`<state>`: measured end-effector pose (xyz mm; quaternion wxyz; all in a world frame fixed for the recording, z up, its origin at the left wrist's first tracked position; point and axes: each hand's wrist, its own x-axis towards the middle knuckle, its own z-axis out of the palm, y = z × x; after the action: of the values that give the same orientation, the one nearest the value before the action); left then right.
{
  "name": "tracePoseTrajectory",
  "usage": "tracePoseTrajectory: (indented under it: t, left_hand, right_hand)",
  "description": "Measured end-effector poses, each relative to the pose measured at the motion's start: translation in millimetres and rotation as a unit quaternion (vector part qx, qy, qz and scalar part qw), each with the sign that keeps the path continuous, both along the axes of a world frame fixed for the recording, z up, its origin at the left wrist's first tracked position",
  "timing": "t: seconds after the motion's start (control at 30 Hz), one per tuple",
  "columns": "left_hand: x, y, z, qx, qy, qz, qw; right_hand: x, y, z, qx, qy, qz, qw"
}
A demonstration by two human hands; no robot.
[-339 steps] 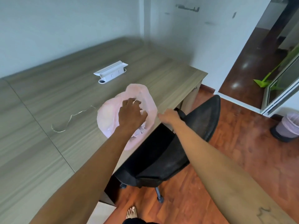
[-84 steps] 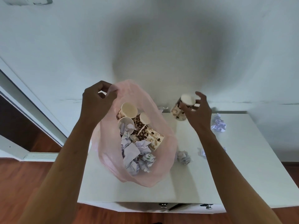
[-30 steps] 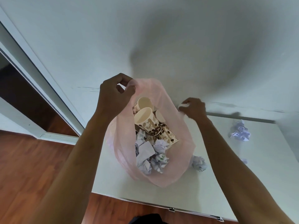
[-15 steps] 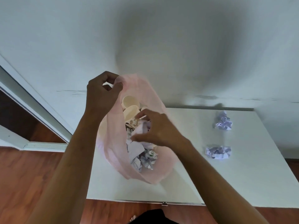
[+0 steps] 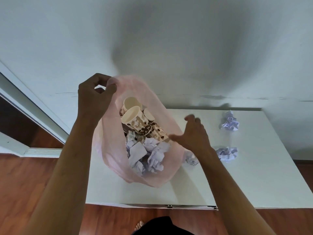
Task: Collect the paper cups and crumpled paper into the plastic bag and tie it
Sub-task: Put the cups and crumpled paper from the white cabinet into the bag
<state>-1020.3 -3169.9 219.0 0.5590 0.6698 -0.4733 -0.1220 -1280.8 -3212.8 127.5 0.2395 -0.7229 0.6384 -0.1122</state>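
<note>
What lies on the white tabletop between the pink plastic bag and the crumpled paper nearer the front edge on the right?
In the head view, a smaller paper ball sits beside the pink plastic bag, and the right hand hovers above the stretch toward the crumpled paper.

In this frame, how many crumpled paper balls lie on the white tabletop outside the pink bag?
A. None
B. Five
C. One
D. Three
D. Three crumpled balls sit on the white table outside the pink plastic bag: the far ball near the wall, the middle ball, and the near ball right beside the bag, partly behind the right hand.
</note>
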Motion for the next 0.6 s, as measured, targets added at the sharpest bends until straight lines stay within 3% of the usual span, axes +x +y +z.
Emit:
tracePoseTrajectory:
  t: [0.07, 0.13, 0.23, 0.3, 0.43, 0.53, 0.6]
  left_hand:
    - [3.3, 0.6, 0.9, 0.001, 0.008, 0.013, 1.000]
    - [6.0, 0.5, 1.6, 0.005, 0.009, 0.029, 1.000]
    - [11.7, 0.3, 3.6, 0.001, 0.006, 0.063, 0.998]
    - [16.5, -0.1, 6.2, -0.010, 0.009, 0.089, 0.996]
    - [18.8, -4.8, 8.2, -0.002, 0.019, 0.118, 0.993]
    - [17.3, -4.8, 5.9, 0.000, 0.011, 0.123, 0.992]
    - [16.0, -5.3, 4.6, -0.001, 0.011, 0.122, 0.992]
  right_hand:
    - [-8.7, -5.6, -19.8, 0.123, 0.123, 0.052, 0.983]
    - [-13.3, -10.4, -23.8, 0.152, 0.121, 0.073, 0.978]
    - [-16.8, -23.4, -3.3, 0.041, -0.070, 0.043, 0.996]
    - [-11.7, -31.3, 19.1, -0.066, -0.232, -0.022, 0.970]
    - [3.7, -49.6, 43.6, -0.068, -0.222, -0.005, 0.973]
    - [3.4, -60.5, 63.9, -0.160, -0.300, -0.054, 0.939]
    - [0.6, -64.1, 67.1, -0.117, -0.341, -0.057, 0.931]
